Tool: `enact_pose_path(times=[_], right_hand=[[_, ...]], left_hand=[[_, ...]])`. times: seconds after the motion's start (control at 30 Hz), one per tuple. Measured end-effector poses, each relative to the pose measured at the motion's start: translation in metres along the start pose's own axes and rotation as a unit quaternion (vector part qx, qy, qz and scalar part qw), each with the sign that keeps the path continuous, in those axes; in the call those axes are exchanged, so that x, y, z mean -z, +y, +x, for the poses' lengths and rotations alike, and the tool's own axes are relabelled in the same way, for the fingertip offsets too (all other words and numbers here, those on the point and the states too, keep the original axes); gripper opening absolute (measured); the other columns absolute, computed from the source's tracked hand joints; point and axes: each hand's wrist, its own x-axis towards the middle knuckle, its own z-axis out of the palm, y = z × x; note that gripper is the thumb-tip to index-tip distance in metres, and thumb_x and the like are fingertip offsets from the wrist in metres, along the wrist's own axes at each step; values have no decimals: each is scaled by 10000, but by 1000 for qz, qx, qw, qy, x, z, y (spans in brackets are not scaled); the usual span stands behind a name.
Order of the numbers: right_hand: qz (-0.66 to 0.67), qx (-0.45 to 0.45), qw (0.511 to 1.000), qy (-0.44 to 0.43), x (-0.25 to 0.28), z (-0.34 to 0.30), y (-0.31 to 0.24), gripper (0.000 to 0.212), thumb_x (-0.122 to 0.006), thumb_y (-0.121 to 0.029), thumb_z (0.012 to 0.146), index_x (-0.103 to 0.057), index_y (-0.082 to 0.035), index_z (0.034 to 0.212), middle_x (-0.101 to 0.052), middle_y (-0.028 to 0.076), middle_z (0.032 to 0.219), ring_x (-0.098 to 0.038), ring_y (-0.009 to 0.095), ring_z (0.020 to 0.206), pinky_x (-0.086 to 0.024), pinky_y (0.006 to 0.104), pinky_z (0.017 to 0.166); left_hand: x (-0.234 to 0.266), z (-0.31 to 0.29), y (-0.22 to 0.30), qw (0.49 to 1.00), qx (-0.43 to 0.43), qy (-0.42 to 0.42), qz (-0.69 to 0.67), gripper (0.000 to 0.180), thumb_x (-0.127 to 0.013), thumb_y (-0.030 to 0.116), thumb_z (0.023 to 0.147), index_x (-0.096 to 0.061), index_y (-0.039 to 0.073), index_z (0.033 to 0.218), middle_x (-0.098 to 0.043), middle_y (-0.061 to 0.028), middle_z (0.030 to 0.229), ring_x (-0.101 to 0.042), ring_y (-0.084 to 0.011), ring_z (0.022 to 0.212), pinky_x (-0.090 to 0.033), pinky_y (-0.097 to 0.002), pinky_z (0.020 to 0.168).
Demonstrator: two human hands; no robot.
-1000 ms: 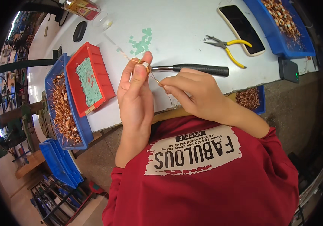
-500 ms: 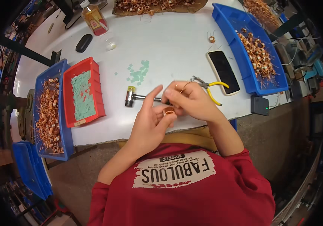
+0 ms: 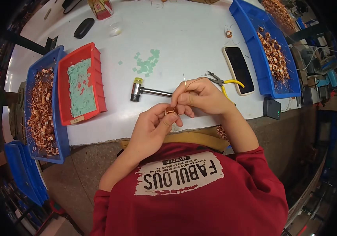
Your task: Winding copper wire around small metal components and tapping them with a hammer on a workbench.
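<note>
The left hand is holding a small, ring-shaped coil wound with copper-coloured wire at its fingertips, the thumb and index finger pinching it from opposite sides. The coil is sitting just above the front edge of the white, flat worktop, between the two hands. The right hand is working from the far right side of the coil, its thumb and index finger pressed together and apparently pinching a thin copper-coloured strand — the exact grip point is being hidden by the fingers. The governing relation is as follows: the coil is lying nearer the body and slightly left of the right fingertips, and the left hand is the closer one, being in direct contact. The strand's free end is pointing away from the body, above the right index finger; the tilt of the ring's axis is not showing clearly. The left forearm is angling inward with the thumb uppermost; the right forearm is reaching inward with the back of the hand partly up and the fingers curling. Beyond the fingers, a steel-shafted mallet with a yellow-capped head is lying crosswise — yellow-handled pliers are resting beside the right hand.
</note>
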Motion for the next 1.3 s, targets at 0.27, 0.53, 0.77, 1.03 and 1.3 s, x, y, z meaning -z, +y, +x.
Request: enact_pose_path(times=[0.27,0.53,0.77,1.03,1.3], right_hand=[[-59,69,991,98,-10,1,20,119,-551,-50,889,-634,-6,816,-598,43,694,-489,92,605,-404,200,568],[-154,142,971,115,-3,-2,9,119,-524,1,852,-622,-34,796,-593,35,748,-499,94,624,-397,194,568],[-369,175,880,241,66,37,-36,160,-509,-108,915,-657,-94,975,-553,-12,668,-459,60,570,-348,176,520],[-696,183,690,77,71,109,15,116,-565,-95,870,-616,-54,965,-597,82,967,-577,219,740,-490,337,730],[-649,64,756,60,66,116,0,141,-548,-89,873,-573,-39,1002,-593,90,962,-572,235,737,-489,343,727]], left_hand=[[5,1,1,997,-1,3,75,157,-521,92,918,-588,0,1026,-574,-18,705,-377,-50,553,-296,-168,490],[11,-15,0,991,-31,-9,126,160,-481,124,949,-578,0,977,-439,12,623,-331,-58,543,-260,-166,490],[44,-36,-23,998,43,39,3,181,-472,144,960,-572,-7,970,-413,20,602,-297,-51,523,-232,-171,465],[41,-30,3,995,35,-4,-94,209,-484,170,968,-585,-11,992,-437,20,615,-297,-38,514,-217,-163,456],[42,-28,0,996,56,-1,-67,212,-482,170,969,-584,-7,1025,-459,11,635,-302,-35,513,-230,-159,458]])
